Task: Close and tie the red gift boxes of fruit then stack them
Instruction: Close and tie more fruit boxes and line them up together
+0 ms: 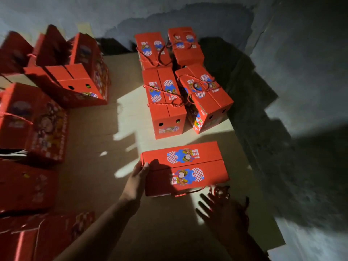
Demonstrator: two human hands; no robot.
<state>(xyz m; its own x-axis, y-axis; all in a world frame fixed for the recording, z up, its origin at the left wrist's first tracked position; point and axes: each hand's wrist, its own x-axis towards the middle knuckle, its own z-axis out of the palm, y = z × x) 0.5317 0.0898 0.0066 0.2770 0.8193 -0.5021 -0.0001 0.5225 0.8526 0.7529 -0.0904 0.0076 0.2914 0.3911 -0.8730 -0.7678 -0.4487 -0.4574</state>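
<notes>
My left hand (pixel 138 174) grips the closed red cardboard gift box (pixel 184 167) at nine o'clock; right hand (pixel 224 210) fingers spread apart, dark.

Five closed red gift boxes sit in the lit area: four tied ones (pixel 163 102) grouped in a two-by-two cluster toward the far edge of the cardboard sheet (pixel 105 166) on the floor, and one nearer box (pixel 184 166) lying alone. More red boxes (pixel 32 119) crowd the left edge, blurred and overlapping, their number unclear. Two hands are in view.
</notes>
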